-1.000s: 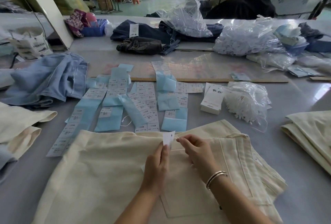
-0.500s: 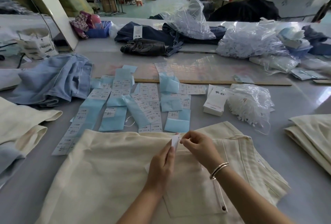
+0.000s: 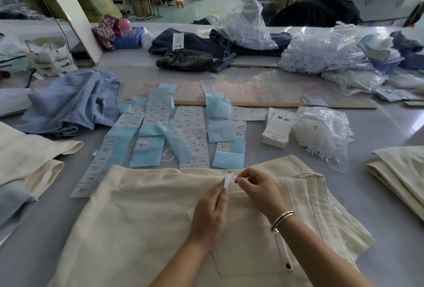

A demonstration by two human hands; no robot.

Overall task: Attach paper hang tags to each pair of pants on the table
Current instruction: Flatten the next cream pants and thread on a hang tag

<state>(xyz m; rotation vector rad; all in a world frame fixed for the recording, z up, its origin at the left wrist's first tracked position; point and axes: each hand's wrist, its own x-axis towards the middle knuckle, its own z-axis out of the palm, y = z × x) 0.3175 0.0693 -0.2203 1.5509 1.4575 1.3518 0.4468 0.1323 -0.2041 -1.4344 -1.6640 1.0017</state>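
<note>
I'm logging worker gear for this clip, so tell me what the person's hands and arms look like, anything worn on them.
Both forearms are bare, with no sleeves in view and no gloves. The right hand has a thin metal bangle at the wrist, silver and rose-gold toned, seemingly two slim bands together. The left hand and its wrist show nothing worn. No rings are visible on either hand.
</note>
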